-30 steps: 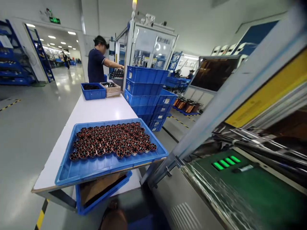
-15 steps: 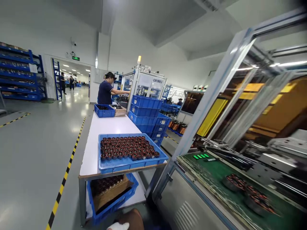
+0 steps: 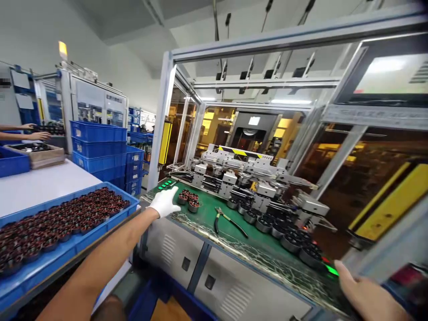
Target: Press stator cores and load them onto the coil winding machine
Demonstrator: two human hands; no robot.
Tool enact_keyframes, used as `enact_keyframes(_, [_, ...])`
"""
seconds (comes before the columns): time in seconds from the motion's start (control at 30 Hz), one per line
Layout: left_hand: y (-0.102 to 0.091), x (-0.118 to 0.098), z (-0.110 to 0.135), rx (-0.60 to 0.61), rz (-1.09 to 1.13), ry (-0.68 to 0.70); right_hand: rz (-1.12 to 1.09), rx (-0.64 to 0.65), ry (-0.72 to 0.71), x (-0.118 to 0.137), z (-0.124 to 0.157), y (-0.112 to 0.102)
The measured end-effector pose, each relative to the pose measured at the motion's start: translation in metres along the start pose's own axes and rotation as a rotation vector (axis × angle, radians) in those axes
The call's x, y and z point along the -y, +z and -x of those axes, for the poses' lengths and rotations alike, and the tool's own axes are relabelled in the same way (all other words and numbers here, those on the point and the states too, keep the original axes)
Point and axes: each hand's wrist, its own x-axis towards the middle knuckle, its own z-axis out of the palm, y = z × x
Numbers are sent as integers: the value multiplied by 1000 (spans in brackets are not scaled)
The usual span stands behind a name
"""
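Note:
My left hand [image 3: 165, 203], in a white glove, reaches over the green work surface [image 3: 207, 223] with thumb and fingers apart and nothing in it. Just right of its fingertips sits a small group of copper-wound motor stators [image 3: 193, 205]. Pliers [image 3: 222, 218] lie with their handles spread. My right hand [image 3: 364, 290], bare and blurred, is at the lower right with a digit stretched out near a green light [image 3: 331, 269]; its other fingers are hard to make out. A row of dark, round motor parts [image 3: 264, 223] stands along the machine fixture [image 3: 230, 178].
At left, a blue tray [image 3: 133, 203] full of stators rests on a white table [image 3: 76, 174]. Behind are stacked blue crates [image 3: 98, 145] and another person's hands [image 3: 40, 135] at a machine. Yellow side guards [image 3: 394, 200] and a metal frame [image 3: 165, 111] bound the machine opening.
My view has swung right from the aisle and table to the machine. Both my hands have come into clear view over its work surface, the left beside the stators.

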Motion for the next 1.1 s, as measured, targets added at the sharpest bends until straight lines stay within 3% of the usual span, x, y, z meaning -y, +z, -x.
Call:
enact_keyframes(0.1, [30,0,-34,32,-11,-52,-117,-102,-52,33,24,-3])
enact_keyframes(0.13, [37,3,-40,34,4,-60,-201,-185,-138,51,35,-5])
enact_keyframes(0.2, [42,13,-44,28,46,-64,-320,-221,-325,94,58,-7])
enact_keyframes(0.33, [26,45,-38,37,130,-44,-547,-98,-719,186,105,2])
enact_keyframes(0.43, [7,66,-35,94,190,-7,-685,22,-899,259,126,24])
enact_keyframes(0.57, [-7,66,-28,144,228,32,-723,187,-903,354,130,63])
enact_keyframes(0.63, [-10,59,-18,154,209,21,-689,265,-848,388,129,76])
enact_keyframes(0.73, [-6,57,-12,169,171,-20,-611,410,-791,410,126,94])
enact_keyframes(0.9, [6,74,-22,205,117,-69,-456,623,-777,412,108,130])
enact_keyframes(1.03, [14,77,-23,231,98,-53,-287,763,-834,405,104,134])
enact_keyframes(1.1, [14,76,-22,230,81,-51,-291,733,-838,399,104,134])
